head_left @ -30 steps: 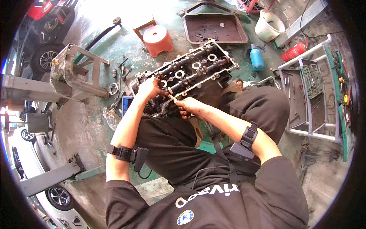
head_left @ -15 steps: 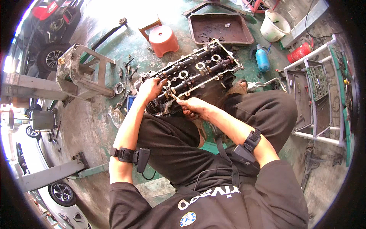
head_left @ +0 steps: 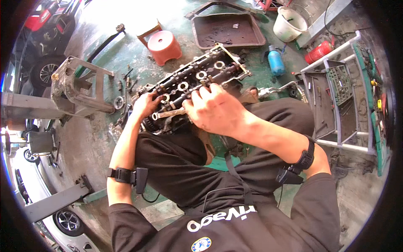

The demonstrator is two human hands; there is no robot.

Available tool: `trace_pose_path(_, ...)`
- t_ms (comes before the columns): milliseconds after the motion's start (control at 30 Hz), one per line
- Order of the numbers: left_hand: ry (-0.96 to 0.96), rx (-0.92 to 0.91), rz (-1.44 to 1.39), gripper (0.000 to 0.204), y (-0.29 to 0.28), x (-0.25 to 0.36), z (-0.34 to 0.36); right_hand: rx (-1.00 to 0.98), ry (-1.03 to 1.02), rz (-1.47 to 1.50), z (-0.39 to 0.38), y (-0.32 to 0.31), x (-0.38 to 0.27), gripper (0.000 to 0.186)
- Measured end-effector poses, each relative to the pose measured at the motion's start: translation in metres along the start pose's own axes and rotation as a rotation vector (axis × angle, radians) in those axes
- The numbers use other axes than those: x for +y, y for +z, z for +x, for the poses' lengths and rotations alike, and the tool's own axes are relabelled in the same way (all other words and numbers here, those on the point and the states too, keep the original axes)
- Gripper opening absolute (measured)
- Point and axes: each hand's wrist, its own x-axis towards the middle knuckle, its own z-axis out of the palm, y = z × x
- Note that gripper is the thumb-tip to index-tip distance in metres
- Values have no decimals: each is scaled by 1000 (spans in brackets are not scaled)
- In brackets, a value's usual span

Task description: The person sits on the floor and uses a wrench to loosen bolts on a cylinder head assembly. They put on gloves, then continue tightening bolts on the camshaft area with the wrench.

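Mid-frame, the right hand [head_left: 216,110] curls its fingers around a silver, ring-ended metal wrench [head_left: 168,114]; its free end lies just below the left hand [head_left: 145,105], whose finger grip is unclear.

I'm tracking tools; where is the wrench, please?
The wrench is left of centre in the head view, in the right grip, over the engine part.
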Motion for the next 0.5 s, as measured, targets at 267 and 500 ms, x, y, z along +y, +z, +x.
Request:
trace_pose_path(267, 22, -34, 37, 55, -4, -1, -1, -100, 434, 605, -30, -24, -9, 33)
trace_pose_path(500, 36, 12, -84, 48, -2, -5, -5, -181, 1348, 2124, -84, -67, -16, 55)
